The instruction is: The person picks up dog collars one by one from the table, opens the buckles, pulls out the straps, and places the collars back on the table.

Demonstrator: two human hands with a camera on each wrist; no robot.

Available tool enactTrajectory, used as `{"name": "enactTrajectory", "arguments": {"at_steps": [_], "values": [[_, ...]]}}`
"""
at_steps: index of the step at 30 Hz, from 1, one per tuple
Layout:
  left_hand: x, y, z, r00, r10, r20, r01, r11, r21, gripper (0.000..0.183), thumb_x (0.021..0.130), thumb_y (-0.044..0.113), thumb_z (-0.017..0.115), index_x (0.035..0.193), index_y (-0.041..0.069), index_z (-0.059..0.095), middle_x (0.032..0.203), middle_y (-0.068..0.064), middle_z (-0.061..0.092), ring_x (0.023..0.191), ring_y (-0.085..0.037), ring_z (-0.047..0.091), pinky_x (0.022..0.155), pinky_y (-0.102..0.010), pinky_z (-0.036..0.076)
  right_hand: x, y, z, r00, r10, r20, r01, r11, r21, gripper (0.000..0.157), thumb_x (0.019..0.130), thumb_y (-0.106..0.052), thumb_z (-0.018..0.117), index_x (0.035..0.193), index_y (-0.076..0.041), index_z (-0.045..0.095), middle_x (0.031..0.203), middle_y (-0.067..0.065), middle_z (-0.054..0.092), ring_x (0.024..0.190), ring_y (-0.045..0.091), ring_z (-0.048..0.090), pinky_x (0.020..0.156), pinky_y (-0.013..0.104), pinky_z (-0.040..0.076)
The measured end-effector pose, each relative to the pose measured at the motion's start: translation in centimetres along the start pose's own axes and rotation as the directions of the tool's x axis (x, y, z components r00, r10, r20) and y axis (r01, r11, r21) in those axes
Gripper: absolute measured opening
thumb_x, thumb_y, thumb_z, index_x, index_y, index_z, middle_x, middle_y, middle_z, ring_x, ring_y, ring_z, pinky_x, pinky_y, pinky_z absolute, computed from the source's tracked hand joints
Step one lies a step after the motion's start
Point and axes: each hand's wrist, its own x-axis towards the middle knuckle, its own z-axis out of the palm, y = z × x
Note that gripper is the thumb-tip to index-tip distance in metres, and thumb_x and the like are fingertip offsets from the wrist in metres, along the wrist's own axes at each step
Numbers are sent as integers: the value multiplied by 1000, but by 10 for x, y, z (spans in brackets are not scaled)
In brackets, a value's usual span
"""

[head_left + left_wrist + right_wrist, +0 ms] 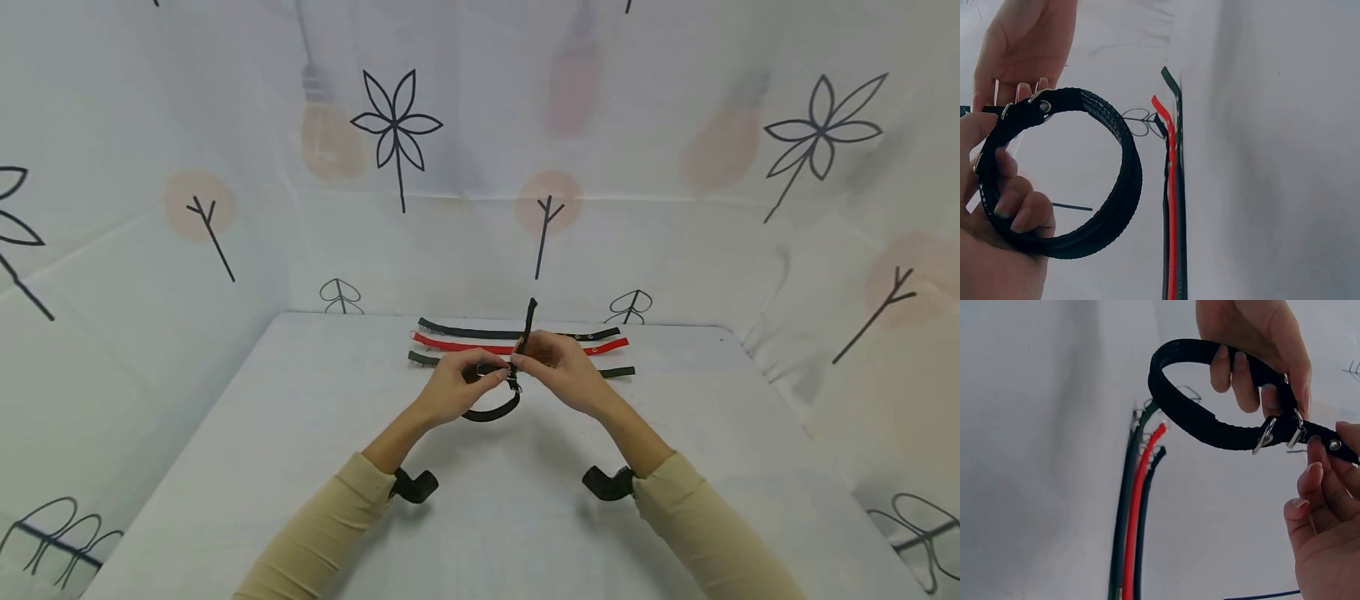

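A black pet collar [491, 414] with metal buckle is bent into a loop and held above the table. My left hand [452, 390] pinches it near the buckle [1295, 429], its fingers curled round the band in the left wrist view. My right hand [567, 372] pinches the strap's free end, which runs through the buckle and points upward in the head view. An eyelet [1335, 445] shows on that end in the right wrist view. Beside the buckle sits a metal D-ring [1264, 436].
Behind the hands, a red collar [465, 346] lies between a dark collar [480, 334] at the back and a dark green collar [619, 372] in front. They rest on the white table [300, 433], near a patterned white backdrop [465, 250].
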Motion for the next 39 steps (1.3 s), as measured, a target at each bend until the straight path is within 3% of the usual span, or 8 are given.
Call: {"name": "enactTrajectory", "arguments": {"at_steps": [3, 10, 14, 19, 23, 29, 34, 39], "values": [[1, 2, -3, 1000, 9, 7, -9, 999, 49, 15, 99, 19, 69, 111, 13, 75, 106, 4, 74, 91, -15, 66, 80, -35, 55, -1, -1, 0, 1000, -8, -2, 8, 1000, -9, 10, 101, -19, 68, 107, -11, 69, 100, 3, 70, 92, 20, 69, 81, 38, 55], [6, 7, -9, 996, -9, 84, 0, 995, 97, 14, 97, 21, 73, 110, 15, 75, 106, 7, 74, 106, -10, 65, 101, -43, 49, -1, -6, 1, 1000, -28, 1, 28, 1000, -7, 9, 101, -19, 67, 106, -12, 69, 100, 3, 71, 93, 20, 69, 82, 37, 55], [8, 11, -11, 991, -13, 135, 5, 998, 61, 14, 98, 20, 71, 110, 12, 74, 108, 2, 74, 108, -14, 65, 100, -43, 50, -1, -6, 1, 999, -40, -9, 40, 999, 14, 9, 101, -17, 67, 106, -10, 69, 100, 5, 71, 92, 22, 68, 83, 36, 55], [8, 14, -12, 979, -59, 194, 59, 998, 6, 13, 101, 20, 67, 109, 12, 72, 111, 2, 71, 114, -16, 62, 103, -46, 46, -2, -7, 1, 999, -42, -3, 42, 998, 53, 10, 101, -15, 67, 108, -8, 69, 100, 7, 70, 90, 23, 68, 84, 41, 56], [7, 12, -13, 969, -86, 231, 96, 995, -33, 11, 103, 21, 64, 108, 13, 69, 112, 2, 68, 113, -16, 58, 94, -41, 46, -3, -7, 0, 998, -55, -9, 56, 996, 75, 10, 101, -15, 67, 108, -9, 69, 99, 8, 70, 88, 23, 67, 81, 38, 55], [4, 10, -12, 974, -124, 189, 148, 982, -119, 12, 102, 25, 65, 111, 17, 66, 109, -3, 64, 94, -24, 54, 66, -35, 45, -5, -5, -3, 997, -32, -76, 40, 993, 110, 13, 100, -14, 68, 109, -7, 71, 98, 11, 70, 90, 27, 68, 82, 32, 55], [2, 7, -8, 985, -124, 123, 142, 979, -145, 11, 103, 23, 64, 110, 15, 65, 106, -11, 64, 84, -25, 54, 63, -32, 44, -6, -6, -3, 997, -3, -78, 13, 991, 133, 15, 100, -14, 69, 111, -4, 71, 101, 16, 70, 94, 38, 67, 83, 32, 55], [3, 5, -5, 996, -84, 23, 86, 991, -104, 16, 105, 22, 61, 115, 10, 63, 105, -7, 64, 86, -19, 61, 72, -31, 49, -5, -7, -3, 994, 7, -107, 7, 990, 138, 16, 99, -15, 70, 111, -5, 71, 101, 13, 71, 93, 35, 68, 83, 31, 56]]}}
